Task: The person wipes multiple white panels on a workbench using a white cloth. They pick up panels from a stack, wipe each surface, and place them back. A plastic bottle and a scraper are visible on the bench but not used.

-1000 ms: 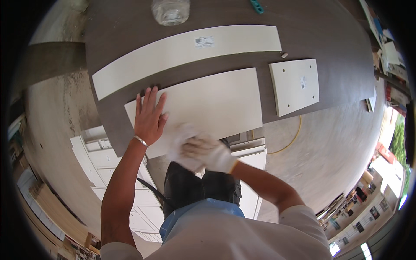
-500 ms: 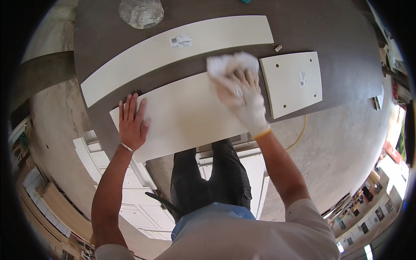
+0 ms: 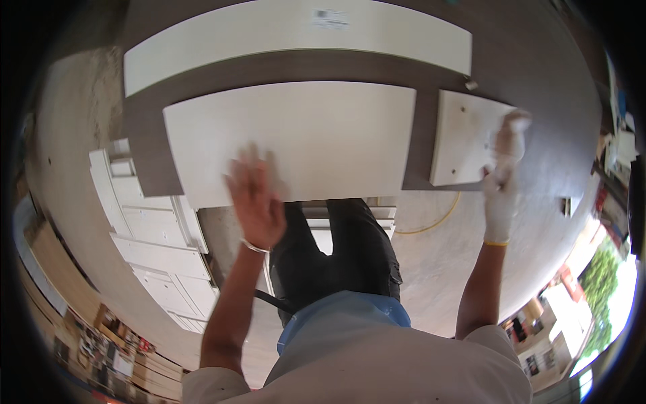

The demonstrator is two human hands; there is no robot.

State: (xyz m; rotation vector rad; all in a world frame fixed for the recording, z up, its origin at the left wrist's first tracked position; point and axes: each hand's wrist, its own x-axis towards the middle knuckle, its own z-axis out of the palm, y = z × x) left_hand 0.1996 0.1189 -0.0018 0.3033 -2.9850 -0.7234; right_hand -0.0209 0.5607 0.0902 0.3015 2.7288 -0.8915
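Observation:
A wide white panel (image 3: 336,135) with a curved far edge lies before me on a dark tabletop. My left hand (image 3: 256,198) is bare, with fingers outstretched and blurred by motion, over the panel's near edge; whether it touches is unclear. My right hand (image 3: 499,192), in a white knit glove with a yellow cuff, is at the right side of a smaller white panel (image 3: 464,145) with holes. A bunched white cloth (image 3: 517,121), smeared by motion, appears gripped in its fingers. The hand hides that panel's right part.
Beyond lies a long curved white strip (image 3: 282,30) with a label, and a small peg-like piece (image 3: 471,85) near its right end. White panels (image 3: 158,225) are stacked below the table at left. A yellow hose (image 3: 437,221) curves over the floor.
My right hand has left the wide panel and moved right, to the smaller panel. My left hand has come off the wide panel's left end toward me. The whole view has shifted.

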